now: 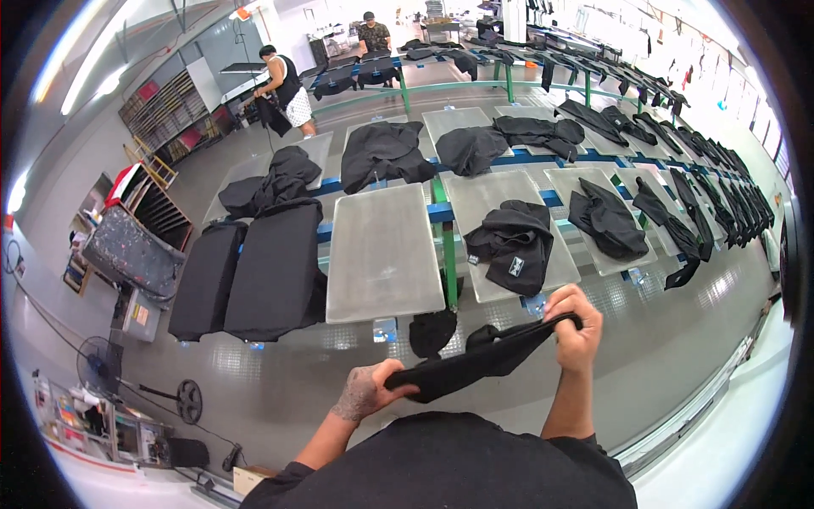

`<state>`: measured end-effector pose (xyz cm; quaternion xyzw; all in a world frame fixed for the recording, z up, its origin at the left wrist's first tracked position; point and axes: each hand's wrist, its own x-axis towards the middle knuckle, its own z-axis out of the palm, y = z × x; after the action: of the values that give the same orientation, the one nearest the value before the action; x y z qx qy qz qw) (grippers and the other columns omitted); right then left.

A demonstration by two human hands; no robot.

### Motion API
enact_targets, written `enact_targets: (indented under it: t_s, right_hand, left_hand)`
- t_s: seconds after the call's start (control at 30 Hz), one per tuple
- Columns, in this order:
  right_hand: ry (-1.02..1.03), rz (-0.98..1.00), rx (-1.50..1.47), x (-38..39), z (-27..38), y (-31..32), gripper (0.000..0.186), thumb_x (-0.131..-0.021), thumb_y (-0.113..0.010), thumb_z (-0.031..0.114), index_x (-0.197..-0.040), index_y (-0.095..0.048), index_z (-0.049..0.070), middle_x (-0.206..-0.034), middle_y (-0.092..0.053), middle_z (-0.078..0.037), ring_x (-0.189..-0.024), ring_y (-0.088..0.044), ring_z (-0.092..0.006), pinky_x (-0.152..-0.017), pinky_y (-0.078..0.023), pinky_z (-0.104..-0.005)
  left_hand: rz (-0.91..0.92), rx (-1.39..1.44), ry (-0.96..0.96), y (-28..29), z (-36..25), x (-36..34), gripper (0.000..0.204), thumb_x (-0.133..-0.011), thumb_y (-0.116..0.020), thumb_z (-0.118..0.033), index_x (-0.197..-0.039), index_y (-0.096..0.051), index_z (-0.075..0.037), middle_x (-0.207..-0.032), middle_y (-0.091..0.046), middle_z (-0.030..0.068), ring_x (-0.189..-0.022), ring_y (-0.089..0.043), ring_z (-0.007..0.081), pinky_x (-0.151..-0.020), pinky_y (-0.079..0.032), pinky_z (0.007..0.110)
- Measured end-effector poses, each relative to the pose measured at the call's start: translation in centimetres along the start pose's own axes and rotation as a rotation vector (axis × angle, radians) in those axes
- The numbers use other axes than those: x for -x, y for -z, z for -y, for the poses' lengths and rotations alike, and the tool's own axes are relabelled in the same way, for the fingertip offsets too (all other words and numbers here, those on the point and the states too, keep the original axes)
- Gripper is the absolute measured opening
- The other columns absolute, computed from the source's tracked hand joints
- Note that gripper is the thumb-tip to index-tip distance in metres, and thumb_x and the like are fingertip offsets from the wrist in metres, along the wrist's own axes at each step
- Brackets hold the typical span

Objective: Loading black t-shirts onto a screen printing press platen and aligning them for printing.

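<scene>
A black shirt (475, 366) is stretched between my hands in front of my body, its edge pulled into a band. My left hand (373, 388) is closed around its lower left end, thumb on top. Higher up, my right hand (577, 327) grips the other end with bent fingers. Dark folds of cloth hang beyond the band. Just past them stands a bare pale board (386, 254), apart from my hands. Right of it, a board (487, 191) carries a crumpled black garment (513, 246) with a light label.
Black cloth covers two boards (275, 271) at left. More boards with black garments (606, 220) run off right on blue and green frames (445, 246). One person (284, 89) handles dark cloth at far left; another (373, 38) stands behind. A fan (100, 365) stands at lower left.
</scene>
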<state>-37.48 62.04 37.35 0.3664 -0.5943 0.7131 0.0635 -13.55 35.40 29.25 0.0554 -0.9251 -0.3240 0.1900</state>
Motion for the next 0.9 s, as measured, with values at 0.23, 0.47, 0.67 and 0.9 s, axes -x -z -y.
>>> enact_targets:
  t_s: [0.23,0.47,0.67,0.9]
  right_hand:
    - [0.065,-0.259,0.017,-0.9,0.7,3.5,0.016,-0.075,-0.044,-0.011,-0.074,-0.056,-0.001,-0.09,-0.056,-0.01,-0.076,-0.052,-0.0138,-0.069,-0.043,-0.0244]
    - [0.127,-0.299,0.081,-1.0,1.1,4.6,0.027,-0.078,-0.048,-0.015,-0.097,-0.056,0.002,-0.098,-0.054,-0.007,-0.086,-0.052,-0.0139,-0.081,-0.044,-0.0254]
    - [0.267,-0.41,0.396,-0.4,4.6,6.0,0.019,-0.09,-0.074,0.006,-0.104,-0.062,0.0,-0.101,-0.06,-0.007,-0.091,-0.055,-0.0138,-0.085,-0.044,-0.026]
    - [0.167,-0.525,0.462,1.1,5.2,7.6,0.037,-0.093,-0.072,0.005,-0.128,-0.063,-0.002,-0.096,-0.068,-0.005,-0.082,-0.06,-0.0101,-0.075,-0.048,-0.023]
  left_hand:
    - [-0.119,0.097,0.193,-1.3,5.8,2.7,0.015,-0.076,-0.072,0.004,-0.087,-0.066,-0.004,-0.082,-0.067,0.0124,-0.077,-0.069,0.0275,-0.069,-0.054,0.035]
    - [-0.488,-0.138,0.049,5.3,5.0,-0.8,0.024,-0.074,-0.067,0.01,-0.092,-0.072,-0.004,-0.09,-0.072,0.0143,-0.084,-0.072,0.0298,-0.076,-0.057,0.035]
    - [-0.704,-0.246,-0.07,9.6,2.9,-4.0,0.026,-0.084,-0.066,0.005,-0.108,-0.07,-0.004,-0.115,-0.071,0.0191,-0.096,-0.073,0.0346,-0.08,-0.058,0.04]
    - [-0.302,-0.282,-0.347,7.2,2.6,-4.1,0.03,-0.072,-0.062,0.011,-0.097,-0.06,-0.006,-0.103,-0.068,0.0149,-0.09,-0.069,0.0328,-0.073,-0.056,0.043]
